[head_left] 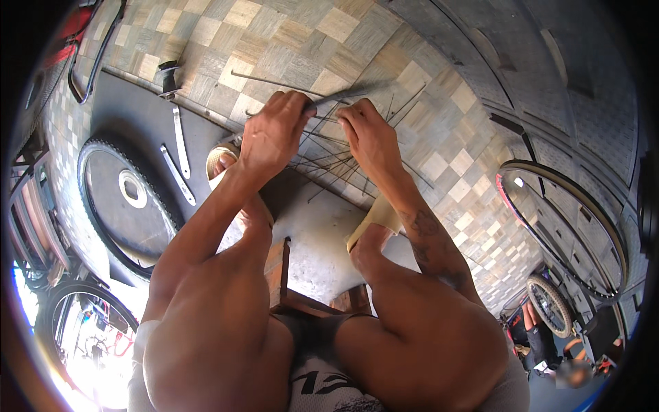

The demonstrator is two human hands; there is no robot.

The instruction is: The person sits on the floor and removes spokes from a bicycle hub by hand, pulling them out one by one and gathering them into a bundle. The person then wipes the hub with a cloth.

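Observation:
Several thin metal wheel spokes [322,163] lie in a loose, crossing spread between and below my hands, over the floor. My left hand [273,134] is closed, with a dark piece showing at its fingertips; its kind is hidden. A thin rod end sticks out on that hand's left side. Close by on the right, my right hand [369,137] pinches a spoke between thumb and fingers. Beyond both hands lies a long thin rod [274,81], and a dark blurred streak crosses there.
At left, two metal wrenches [176,141] lie on a dark mat beside a tyred wheel [86,182]. A black spool-shaped part [168,79] stands farther off. A rim [504,182] leans at the right near grey cabinets [583,89]. Another person [542,343] is at lower right.

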